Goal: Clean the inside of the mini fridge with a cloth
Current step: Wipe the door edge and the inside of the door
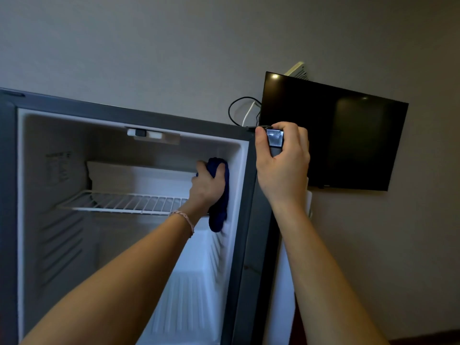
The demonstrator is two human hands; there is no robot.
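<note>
The mini fridge (129, 113) stands open, its white interior facing me. My left hand (206, 185) reaches inside and grips a dark blue cloth (220, 210), holding it against the upper part of the right inner wall. The cloth hangs down past the wire shelf (119, 201). My right hand (283, 163) is outside, at the fridge's top right corner, with fingers and thumb curled round the top edge of the open door (275, 141). Most of the door is hidden behind my right forearm.
A dark wall-mounted TV (343, 135) hangs to the right of the fridge, with black and white cables (245, 112) looping beside it. A white vent (297, 70) sits above the TV. Plain wall fills the background.
</note>
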